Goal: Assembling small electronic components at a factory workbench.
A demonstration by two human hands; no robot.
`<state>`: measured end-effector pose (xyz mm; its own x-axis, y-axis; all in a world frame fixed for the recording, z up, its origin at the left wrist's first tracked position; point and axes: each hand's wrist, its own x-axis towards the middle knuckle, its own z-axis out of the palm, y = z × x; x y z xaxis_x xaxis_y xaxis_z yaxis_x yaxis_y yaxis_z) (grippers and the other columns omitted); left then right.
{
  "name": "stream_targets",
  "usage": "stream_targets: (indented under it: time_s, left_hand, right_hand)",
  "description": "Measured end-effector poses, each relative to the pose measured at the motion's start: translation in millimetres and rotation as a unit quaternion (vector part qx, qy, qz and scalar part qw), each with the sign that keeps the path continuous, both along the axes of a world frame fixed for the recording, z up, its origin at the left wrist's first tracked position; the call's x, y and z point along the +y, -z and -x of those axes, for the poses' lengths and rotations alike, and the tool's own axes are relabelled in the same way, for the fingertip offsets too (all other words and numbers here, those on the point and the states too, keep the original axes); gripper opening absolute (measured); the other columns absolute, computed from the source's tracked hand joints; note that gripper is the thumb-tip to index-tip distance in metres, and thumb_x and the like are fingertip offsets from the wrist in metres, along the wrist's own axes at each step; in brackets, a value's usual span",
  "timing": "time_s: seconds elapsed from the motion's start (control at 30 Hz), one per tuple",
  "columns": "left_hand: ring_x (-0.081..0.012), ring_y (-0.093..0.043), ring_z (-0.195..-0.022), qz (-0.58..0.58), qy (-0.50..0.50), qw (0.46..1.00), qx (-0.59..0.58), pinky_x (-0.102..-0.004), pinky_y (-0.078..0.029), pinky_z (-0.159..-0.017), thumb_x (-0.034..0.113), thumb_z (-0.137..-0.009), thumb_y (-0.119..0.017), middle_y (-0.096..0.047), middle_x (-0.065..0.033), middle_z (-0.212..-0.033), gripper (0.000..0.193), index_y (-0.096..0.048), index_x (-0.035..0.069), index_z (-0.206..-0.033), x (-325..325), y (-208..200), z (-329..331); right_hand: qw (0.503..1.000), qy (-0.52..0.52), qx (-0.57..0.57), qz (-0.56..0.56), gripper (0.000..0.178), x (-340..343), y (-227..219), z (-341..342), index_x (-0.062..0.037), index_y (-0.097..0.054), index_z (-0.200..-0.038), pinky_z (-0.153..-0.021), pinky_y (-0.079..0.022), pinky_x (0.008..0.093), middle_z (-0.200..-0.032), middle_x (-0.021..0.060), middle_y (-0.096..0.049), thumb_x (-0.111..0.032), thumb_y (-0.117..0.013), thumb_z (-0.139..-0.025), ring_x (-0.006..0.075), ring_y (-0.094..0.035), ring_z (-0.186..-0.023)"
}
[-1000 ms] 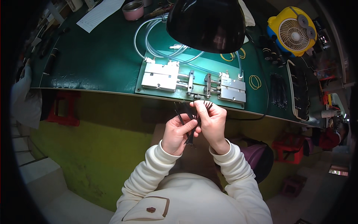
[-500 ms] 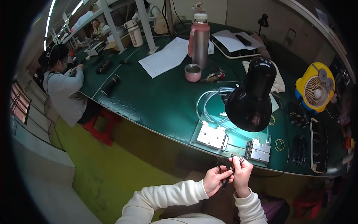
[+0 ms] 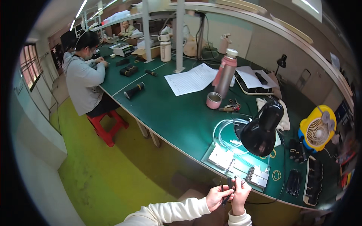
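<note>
My left hand is closed on several thin black wire-like pieces that stick out above and below its fingers. Beside it, my right hand has its thumb and fingers pinched on the ends of such pieces. Both hands meet at the front edge of the green table. Just beyond them lies a metal fixture plate with a silver block on its left and another silver block on its right. Coiled clear tubing lies behind the blocks. A black desk lamp lights the fixture.
Right of the fixture lie yellow rubber bands, a bundle of black wires, a tray and a yellow fan. A steel bottle, pink cup and papers stand farther back. A co-worker sits left.
The view has swung left and up, so the table and fixture sit lower in the picture. Both hands stay together, holding the black pieces by the fixture.
</note>
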<state>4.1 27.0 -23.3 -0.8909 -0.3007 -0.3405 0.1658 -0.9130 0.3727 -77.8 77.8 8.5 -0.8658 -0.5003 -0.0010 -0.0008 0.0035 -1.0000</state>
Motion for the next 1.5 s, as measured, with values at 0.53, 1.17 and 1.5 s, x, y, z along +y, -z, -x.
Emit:
stream_targets:
  time_s: [0.53,1.17,1.5]
  left_hand:
    - [-0.0134,-0.056,-0.065,-0.001,0.007,1.0,-0.018,-0.0238,-0.048,-0.061,0.001,-0.079,-0.052,-0.057,-0.0066,-0.076,0.005,-0.055,0.002,-0.084,-7.7,-2.8,-0.9]
    - [-0.0141,-0.057,-0.064,0.014,0.007,1.0,-0.01,-0.0252,-0.048,-0.059,-0.001,-0.078,-0.053,-0.058,-0.0067,-0.076,0.009,-0.055,0.001,-0.086,-12.3,-3.9,4.1]
    - [-0.0137,-0.057,-0.063,0.019,0.015,0.999,-0.026,-0.0257,-0.049,-0.058,-0.001,-0.078,-0.053,-0.058,-0.0066,-0.075,0.009,-0.055,0.001,-0.086,-14.2,-11.3,2.9]
  right_hand:
    - [0.999,-0.005,-0.026,-0.017,0.017,-3.7,-5.4,1.1,0.0001,-0.062,-0.081,-0.032,-0.029,0.0176,-0.049,-0.0009,-0.049,-0.014,-0.054,-0.081,0.0019,-0.038,-0.035]
    - [0.996,-0.003,-0.088,-0.005,0.019,-6.3,-8.1,6.8,0.0013,-0.061,-0.073,-0.029,-0.029,0.0176,-0.048,0.0001,-0.05,-0.014,-0.054,-0.081,0.0027,-0.039,-0.032]
    - [0.994,-0.009,-0.106,0.019,0.021,-3.8,-5.9,6.3,0.0008,-0.059,-0.069,-0.029,-0.029,0.0174,-0.048,0.0006,-0.051,-0.016,-0.055,-0.081,0.0025,-0.039,-0.032]
